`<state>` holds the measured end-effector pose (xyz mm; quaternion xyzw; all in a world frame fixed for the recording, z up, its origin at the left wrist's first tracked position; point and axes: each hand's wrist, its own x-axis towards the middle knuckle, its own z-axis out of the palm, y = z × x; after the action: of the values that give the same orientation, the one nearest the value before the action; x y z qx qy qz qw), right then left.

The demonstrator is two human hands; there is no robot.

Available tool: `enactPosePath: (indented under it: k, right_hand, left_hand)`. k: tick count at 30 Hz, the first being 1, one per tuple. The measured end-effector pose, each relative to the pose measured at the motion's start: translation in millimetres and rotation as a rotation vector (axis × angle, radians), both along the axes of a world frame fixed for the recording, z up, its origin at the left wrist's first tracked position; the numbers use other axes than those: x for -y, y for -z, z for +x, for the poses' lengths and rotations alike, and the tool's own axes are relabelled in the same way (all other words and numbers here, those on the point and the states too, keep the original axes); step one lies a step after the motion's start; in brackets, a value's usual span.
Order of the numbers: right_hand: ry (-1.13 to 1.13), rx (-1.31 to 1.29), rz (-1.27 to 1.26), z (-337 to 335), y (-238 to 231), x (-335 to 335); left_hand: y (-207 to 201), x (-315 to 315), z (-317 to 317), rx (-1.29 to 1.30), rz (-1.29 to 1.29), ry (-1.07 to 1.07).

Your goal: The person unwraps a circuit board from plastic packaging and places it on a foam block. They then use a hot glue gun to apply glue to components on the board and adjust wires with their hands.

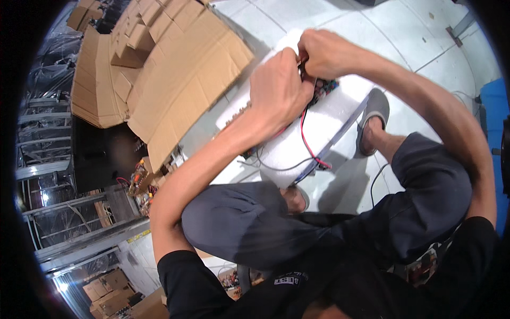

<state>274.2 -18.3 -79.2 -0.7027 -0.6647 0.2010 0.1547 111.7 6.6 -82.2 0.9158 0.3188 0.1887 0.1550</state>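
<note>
A white foam board rests across my knees, tilted toward the floor. On it lies a small dark circuit board with coloured parts, and red and black wires trail from it down to the board's lower edge. My left hand is clenched over the circuit board's near side. My right hand pinches something small at the board's far edge, touching the left hand. What sits between the fingers is hidden.
Flattened cardboard boxes are piled to the left on the pale tiled floor. Metal shelving and small boxes stand at the far left. My grey slipper rests on the floor beyond the foam. A blue object sits at right.
</note>
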Motion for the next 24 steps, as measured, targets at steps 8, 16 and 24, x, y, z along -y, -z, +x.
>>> enactPosePath:
  k: [8,16,24]
  right_hand:
    - [-0.01,-0.221,-0.116,10,-11,7]
    - [-0.043,-0.423,-0.109,19,-6,18]
    - [-0.036,-0.492,-0.058,23,-4,26]
  left_hand:
    - [-1,-9,-8,0.044,-0.128,0.021]
    - [4,-10,-10,0.04,-0.116,0.026]
    - [2,-13,-7,0.026,-0.178,0.001]
